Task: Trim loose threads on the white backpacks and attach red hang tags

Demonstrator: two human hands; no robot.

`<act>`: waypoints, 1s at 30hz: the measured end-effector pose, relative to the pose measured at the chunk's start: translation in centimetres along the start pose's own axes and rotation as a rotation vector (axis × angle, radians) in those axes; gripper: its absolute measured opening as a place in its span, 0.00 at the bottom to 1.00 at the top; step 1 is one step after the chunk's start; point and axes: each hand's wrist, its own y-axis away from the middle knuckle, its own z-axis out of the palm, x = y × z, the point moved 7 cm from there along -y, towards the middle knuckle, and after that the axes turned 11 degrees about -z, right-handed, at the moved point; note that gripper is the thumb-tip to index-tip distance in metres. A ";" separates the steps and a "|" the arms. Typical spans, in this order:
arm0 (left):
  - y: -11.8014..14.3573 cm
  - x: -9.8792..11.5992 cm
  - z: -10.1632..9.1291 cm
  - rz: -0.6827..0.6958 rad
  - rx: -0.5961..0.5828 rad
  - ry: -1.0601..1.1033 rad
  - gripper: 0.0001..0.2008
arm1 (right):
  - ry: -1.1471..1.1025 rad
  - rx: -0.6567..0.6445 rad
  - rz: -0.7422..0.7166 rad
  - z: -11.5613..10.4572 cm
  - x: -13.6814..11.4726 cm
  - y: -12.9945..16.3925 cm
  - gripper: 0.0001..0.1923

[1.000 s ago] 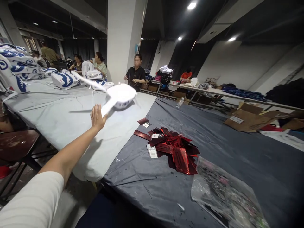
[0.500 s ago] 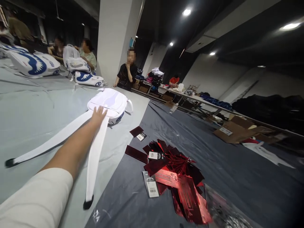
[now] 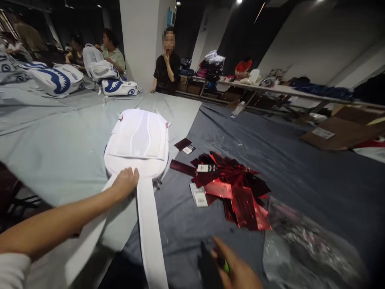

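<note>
1. A white backpack (image 3: pixel 138 140) lies back-panel up on the pale grey table cover (image 3: pixel 54 144), close to where it meets the dark grey cover (image 3: pixel 300 176). Its two white straps (image 3: pixel 148 224) trail toward the viewer.
2. The left hand (image 3: pixel 124 184) rests at the backpack's near edge, where the straps begin, fingers curled down onto the fabric.
3. The right hand (image 3: pixel 237 269) shows blurred at the bottom edge, near a small green object (image 3: pixel 225 265); whether its fingers grip anything cannot be told.
4. Just right of the backpack lies a heap of shiny red tags (image 3: pixel 231 186) with white barcode labels (image 3: pixel 199 196).
5. Further right sits a clear plastic bag (image 3: pixel 303 245).
6. Beyond, seated people work beside blue-and-white backpacks (image 3: pixel 60 80).
</note>
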 end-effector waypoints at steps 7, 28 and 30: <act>26.5 3.9 -5.5 0.788 0.002 0.221 0.39 | -0.445 -0.159 -0.130 3.5 -9.8 -2.9 0.29; 13.9 13.8 -16.2 0.728 0.177 -0.011 0.17 | -0.373 -0.173 -0.281 -0.6 -7.9 4.7 0.17; 13.6 14.5 -16.5 0.772 0.137 -0.008 0.17 | -0.358 -0.188 -0.256 -2.1 -7.5 4.0 0.18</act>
